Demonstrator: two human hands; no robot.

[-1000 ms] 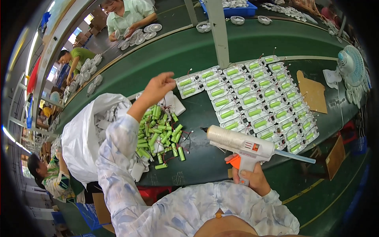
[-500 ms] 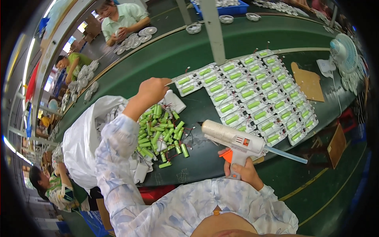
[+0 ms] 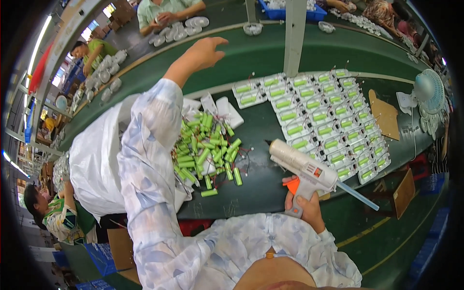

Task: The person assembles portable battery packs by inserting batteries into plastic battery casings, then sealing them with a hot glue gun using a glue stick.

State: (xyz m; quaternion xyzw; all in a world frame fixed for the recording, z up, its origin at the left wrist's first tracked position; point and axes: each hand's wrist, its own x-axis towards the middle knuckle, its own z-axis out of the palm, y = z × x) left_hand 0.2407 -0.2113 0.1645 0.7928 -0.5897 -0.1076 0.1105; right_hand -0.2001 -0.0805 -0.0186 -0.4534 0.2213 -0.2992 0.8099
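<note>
My right hand point(image 3: 308, 211) grips a white hot glue gun point(image 3: 309, 170) by its handle, fingers at the orange trigger. A translucent glue stick point(image 3: 357, 195) juts from its back, and its dark nozzle points up and left. My left hand point(image 3: 205, 53) is stretched out over the green belt point(image 3: 227, 58), fingers apart and nothing visible in it. Below that arm lies a loose heap of green cylindrical batteries point(image 3: 205, 153) with wires. Rows of white plastic housings point(image 3: 321, 117), each bearing a green battery, fill the right of the dark table point(image 3: 261, 166).
A white sack point(image 3: 96, 164) bulges at the left of the heap, beside blank white housings point(image 3: 228, 112). Brown cardboard point(image 3: 384, 115) and a pale blue fan point(image 3: 429, 86) stand at the far right. A metal post point(image 3: 293, 38) rises behind the rows. Other people work across the belt and at left.
My left hand has moved away from the end of the housing row, up and over the belt, its fingers spreading. The glue gun stays in my right hand; the view has shifted slightly.
</note>
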